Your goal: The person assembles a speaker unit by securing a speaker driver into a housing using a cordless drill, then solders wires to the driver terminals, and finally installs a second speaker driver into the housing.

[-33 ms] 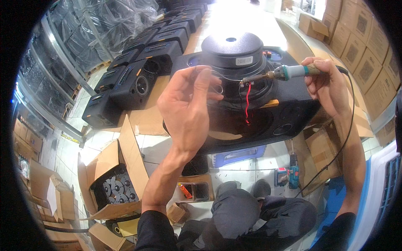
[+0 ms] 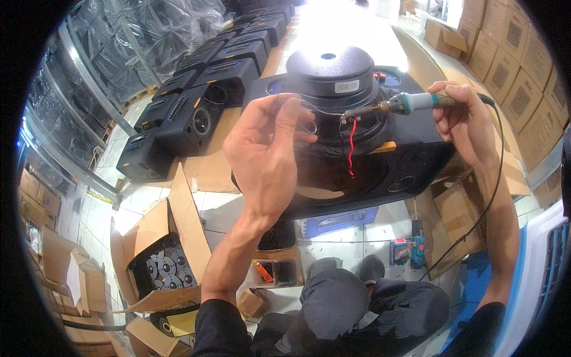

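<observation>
My right hand [image 2: 464, 116] grips a soldering iron [image 2: 419, 102] by its pale grey and green handle. The tip meets a terminal [image 2: 350, 119] on the side of a black speaker driver [image 2: 330, 74]. Pinched in my left hand [image 2: 264, 149] is a length of thin solder wire [image 2: 321, 110], its far end at that same terminal and a loop hanging by my fingers. A red wire [image 2: 351, 146] runs down from the terminals toward the cabinet. The driver rests magnet up on a black speaker cabinet [image 2: 416, 134], next to the cabinet's large round opening.
Rows of black speaker cabinets [image 2: 178, 128] stand at the left on cardboard. An open carton [image 2: 193, 238] holds several round grey parts. On the floor are a cordless drill [image 2: 417, 244] and a blue crate [image 2: 345, 222]. Stacked cartons [image 2: 508, 74] line the right; the iron's cord [image 2: 498, 172] hangs beside my forearm.
</observation>
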Action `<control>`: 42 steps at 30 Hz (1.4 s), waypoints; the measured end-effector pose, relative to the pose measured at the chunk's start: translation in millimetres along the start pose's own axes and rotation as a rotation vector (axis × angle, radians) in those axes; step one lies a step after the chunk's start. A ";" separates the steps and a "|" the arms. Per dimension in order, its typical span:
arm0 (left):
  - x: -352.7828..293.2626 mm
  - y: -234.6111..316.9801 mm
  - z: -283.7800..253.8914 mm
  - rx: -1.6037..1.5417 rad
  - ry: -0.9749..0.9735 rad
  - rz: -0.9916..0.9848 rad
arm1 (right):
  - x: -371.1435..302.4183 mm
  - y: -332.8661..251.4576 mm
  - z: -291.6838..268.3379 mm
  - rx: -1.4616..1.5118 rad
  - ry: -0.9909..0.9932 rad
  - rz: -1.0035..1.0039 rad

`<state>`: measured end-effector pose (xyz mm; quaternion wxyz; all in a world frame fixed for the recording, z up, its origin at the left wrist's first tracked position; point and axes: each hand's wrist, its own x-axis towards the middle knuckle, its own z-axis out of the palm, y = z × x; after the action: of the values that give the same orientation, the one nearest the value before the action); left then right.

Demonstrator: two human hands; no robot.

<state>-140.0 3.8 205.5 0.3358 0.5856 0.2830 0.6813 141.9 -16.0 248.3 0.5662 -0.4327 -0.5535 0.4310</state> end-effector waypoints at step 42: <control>1.6 -0.7 1.4 0.060 0.011 0.042 | 41.4 0.5 -13.7 0.048 -0.179 0.004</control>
<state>-138.6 5.4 206.2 0.3020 0.5976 0.2927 0.6827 156.2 23.9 258.2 0.5238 -0.3797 -0.5907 0.4821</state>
